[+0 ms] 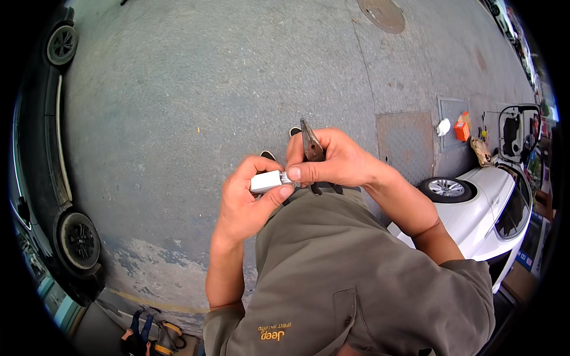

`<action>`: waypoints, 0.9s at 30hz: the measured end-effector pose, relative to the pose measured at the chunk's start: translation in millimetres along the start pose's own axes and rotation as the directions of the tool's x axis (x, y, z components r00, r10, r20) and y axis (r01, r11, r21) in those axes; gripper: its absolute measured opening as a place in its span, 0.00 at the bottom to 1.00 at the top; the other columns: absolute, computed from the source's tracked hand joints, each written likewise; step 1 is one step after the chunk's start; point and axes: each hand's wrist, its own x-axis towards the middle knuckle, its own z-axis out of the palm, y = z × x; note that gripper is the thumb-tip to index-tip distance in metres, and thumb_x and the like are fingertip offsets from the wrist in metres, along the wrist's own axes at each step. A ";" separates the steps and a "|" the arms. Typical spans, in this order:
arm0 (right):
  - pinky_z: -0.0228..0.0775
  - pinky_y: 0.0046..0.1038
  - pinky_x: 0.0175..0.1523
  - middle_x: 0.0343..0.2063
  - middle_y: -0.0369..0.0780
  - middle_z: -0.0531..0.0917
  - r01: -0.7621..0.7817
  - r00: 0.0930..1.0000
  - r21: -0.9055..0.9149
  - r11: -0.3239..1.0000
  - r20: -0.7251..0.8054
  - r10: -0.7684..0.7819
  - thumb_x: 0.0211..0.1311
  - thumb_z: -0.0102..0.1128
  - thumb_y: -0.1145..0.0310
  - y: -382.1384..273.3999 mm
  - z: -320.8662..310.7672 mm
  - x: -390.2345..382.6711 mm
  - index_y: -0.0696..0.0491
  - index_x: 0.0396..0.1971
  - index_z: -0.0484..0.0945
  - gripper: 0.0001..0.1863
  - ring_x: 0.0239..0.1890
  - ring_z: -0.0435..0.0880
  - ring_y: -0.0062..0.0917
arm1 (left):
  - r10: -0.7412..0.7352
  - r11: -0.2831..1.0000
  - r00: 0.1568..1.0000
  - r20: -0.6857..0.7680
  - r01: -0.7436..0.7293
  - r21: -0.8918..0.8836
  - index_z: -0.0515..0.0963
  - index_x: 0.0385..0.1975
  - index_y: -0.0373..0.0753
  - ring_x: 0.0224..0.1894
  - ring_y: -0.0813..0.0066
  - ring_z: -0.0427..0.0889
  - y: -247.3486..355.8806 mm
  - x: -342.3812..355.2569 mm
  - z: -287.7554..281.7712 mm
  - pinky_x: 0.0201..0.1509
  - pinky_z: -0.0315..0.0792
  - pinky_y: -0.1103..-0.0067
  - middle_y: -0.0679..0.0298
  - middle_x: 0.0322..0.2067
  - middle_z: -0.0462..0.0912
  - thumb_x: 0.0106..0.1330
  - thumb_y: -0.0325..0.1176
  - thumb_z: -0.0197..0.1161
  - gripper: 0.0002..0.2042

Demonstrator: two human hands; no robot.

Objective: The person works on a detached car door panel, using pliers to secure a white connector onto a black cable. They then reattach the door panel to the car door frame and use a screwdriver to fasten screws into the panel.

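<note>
My left hand (pixel 243 199) is closed on a small white box (pixel 264 181), with its fingers on top and thumb below, near the middle of the view. My right hand (pixel 341 160) grips a pair of worn pliers (pixel 312 145), jaws pointing up, while its thumb presses by a small clear piece (pixel 284 177) at the right end of the box. The pliers' handles hang below that hand, in front of my olive clothing (pixel 368 273). The tips of my shoes (pixel 267 155) show behind my hands.
A dark vehicle (pixel 32 136) is on the left, a white car (pixel 487 196) on the right. An orange box (pixel 462 130), a white lump (pixel 443 127) and a crumpled bag (pixel 482 152) lie near metal covers (pixel 404 142). Another person (pixel 139 335) is at the lower left.
</note>
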 end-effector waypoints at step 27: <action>0.70 0.20 0.33 0.23 0.34 0.83 0.107 0.994 -0.157 0.982 0.005 -0.108 0.63 0.71 0.66 -54.8 -0.4 4.3 0.58 0.30 0.82 0.11 0.29 0.81 0.14 | -0.032 0.618 0.990 0.140 0.130 -0.776 0.72 0.38 0.38 0.14 0.88 0.60 -22.5 34.5 17.9 0.13 0.51 0.90 0.52 0.26 0.80 0.66 0.45 0.60 0.15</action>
